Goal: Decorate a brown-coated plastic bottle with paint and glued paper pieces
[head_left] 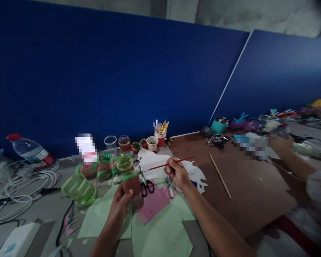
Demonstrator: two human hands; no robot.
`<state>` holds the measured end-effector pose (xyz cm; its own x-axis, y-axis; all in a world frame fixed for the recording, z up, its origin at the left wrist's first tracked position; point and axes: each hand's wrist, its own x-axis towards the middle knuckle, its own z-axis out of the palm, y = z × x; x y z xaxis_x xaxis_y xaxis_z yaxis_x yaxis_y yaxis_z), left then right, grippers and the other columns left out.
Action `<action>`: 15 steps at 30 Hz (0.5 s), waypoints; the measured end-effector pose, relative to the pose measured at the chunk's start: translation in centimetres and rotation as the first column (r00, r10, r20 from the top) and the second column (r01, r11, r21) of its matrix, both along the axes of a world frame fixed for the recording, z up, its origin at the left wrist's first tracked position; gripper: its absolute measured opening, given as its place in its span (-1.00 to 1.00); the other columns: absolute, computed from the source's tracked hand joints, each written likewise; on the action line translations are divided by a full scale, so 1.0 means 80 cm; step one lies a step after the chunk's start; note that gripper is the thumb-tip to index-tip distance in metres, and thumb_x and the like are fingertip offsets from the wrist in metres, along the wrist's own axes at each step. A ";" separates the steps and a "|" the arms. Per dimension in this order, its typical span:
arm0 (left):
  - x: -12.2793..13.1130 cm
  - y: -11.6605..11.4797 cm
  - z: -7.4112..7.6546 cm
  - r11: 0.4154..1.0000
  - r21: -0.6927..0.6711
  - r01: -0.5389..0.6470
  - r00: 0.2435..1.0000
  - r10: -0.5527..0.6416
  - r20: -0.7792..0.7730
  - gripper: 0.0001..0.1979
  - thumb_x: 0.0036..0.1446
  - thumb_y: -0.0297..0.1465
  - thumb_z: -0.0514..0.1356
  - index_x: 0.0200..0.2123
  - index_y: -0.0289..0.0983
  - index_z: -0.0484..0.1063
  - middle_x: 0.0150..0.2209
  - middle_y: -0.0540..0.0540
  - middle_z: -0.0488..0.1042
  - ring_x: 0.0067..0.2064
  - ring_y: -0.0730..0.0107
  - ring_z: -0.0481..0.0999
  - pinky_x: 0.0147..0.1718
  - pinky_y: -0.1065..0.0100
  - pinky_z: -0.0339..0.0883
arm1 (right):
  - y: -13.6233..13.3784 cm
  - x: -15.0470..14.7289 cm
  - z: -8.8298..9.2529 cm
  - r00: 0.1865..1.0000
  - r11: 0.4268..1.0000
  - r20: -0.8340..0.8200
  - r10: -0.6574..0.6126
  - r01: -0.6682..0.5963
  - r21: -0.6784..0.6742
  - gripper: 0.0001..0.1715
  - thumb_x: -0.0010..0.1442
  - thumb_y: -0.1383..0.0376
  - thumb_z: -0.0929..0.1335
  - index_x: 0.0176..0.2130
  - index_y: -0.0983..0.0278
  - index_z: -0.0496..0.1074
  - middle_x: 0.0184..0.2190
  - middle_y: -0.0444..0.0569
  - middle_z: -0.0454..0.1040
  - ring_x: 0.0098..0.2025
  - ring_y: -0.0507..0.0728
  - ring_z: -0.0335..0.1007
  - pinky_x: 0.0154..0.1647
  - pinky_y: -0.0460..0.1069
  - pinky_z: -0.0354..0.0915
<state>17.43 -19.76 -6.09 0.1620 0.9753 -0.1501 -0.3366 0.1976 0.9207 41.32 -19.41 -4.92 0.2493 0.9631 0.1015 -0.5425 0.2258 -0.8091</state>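
Closest to the camera there's a pile of pale green paper sheets [160, 232] on the bench [256, 192], with a pink sheet [152, 203] on top. The left hand [121, 200] is just above that, fingers [128, 192] wrapped tight around a brown bottle [131, 182] with a green rim, held upright over the paper. Black-handled scissors [147, 186] lie right beside it. The right hand [178, 173] has its fingers pinched shut on a red paintbrush [173, 162], the tip pointing left toward the bottle. A clear green plastic tub [79, 189] sits to the left and a wooden stick [220, 176] to the right. Further back are small paint cups [152, 143], a water bottle [32, 151] and the blue partition [109, 71]. Someone else's arm [289, 155] is over on the far right.
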 end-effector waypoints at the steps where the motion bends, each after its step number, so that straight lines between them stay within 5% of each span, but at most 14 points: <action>1: 0.000 0.001 -0.001 1.000 -0.012 -0.023 0.999 0.023 -0.034 -0.54 -0.16 -0.30 0.39 -0.12 -0.27 0.49 -0.15 -0.17 0.59 -0.11 0.11 0.55 -0.18 0.26 0.39 | 0.000 0.000 0.000 1.000 1.000 -0.004 0.001 -0.001 0.000 -0.71 0.00 0.13 0.46 -0.50 0.26 0.37 -0.78 -0.21 0.26 -0.71 -0.07 0.02 -0.64 -0.12 -0.10; 8: 0.001 -0.002 0.001 0.995 -0.104 -0.006 0.997 0.014 0.070 -0.52 -0.10 -0.31 0.35 -0.05 -0.23 0.45 -0.07 -0.14 0.57 -0.01 0.09 0.52 -0.08 0.20 0.38 | 0.000 0.000 -0.003 0.997 0.999 -0.055 0.045 -0.045 0.006 -0.69 -0.01 0.12 0.47 -0.49 0.26 0.36 -0.78 -0.21 0.27 -0.72 -0.08 0.01 -0.63 -0.13 -0.06; 15: 0.002 -0.011 0.011 0.972 -0.104 0.210 0.958 -0.183 0.223 -0.56 0.00 -0.33 0.28 0.00 -0.21 0.44 0.04 -0.15 0.51 0.08 0.04 0.45 -0.06 0.17 0.37 | 0.000 -0.001 -0.008 0.997 0.997 -0.038 0.074 -0.074 0.002 -0.72 0.04 0.14 0.45 -0.46 0.26 0.37 -0.75 -0.22 0.29 -0.71 -0.08 0.00 -0.66 -0.14 -0.07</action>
